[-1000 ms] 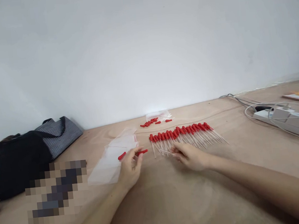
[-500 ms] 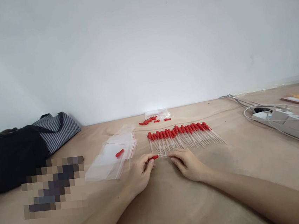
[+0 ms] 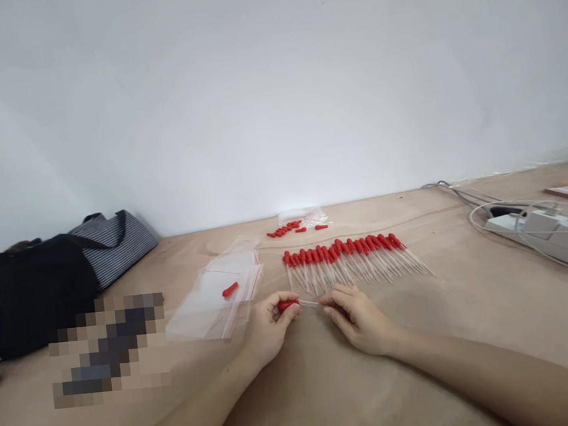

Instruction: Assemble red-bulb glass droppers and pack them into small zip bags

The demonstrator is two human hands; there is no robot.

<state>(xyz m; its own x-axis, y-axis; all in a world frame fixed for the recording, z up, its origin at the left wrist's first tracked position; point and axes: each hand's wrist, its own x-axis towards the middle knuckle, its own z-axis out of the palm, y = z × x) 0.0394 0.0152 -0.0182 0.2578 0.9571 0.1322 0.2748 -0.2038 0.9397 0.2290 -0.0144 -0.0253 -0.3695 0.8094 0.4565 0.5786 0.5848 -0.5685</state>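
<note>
My left hand (image 3: 268, 328) pinches a red rubber dropper bulb (image 3: 288, 304) between thumb and fingers, its mouth facing right. From that mouth a thin clear dropper tube (image 3: 308, 303) runs to my right hand (image 3: 358, 318). The right thumb and fingertips are closed on the tube's other end, which they hide. How deep the tube sits in the bulb cannot be seen. Just beyond my hands lies a row of droppers (image 3: 340, 251), red bulbs away from me and clear tubes pointing my way.
Clear zip bags (image 3: 207, 304) lie left of my hands, with a loose red bulb (image 3: 230, 289) on top. Farther back are several red bulbs (image 3: 285, 229) and loose tubes (image 3: 321, 219). A black bag (image 3: 45, 289) stands left, a power strip (image 3: 541, 228) with cables right.
My left fingers have shifted on the bulb, and more of its red body shows. The bulb and tube are slightly lower. The whole view has shifted a little.
</note>
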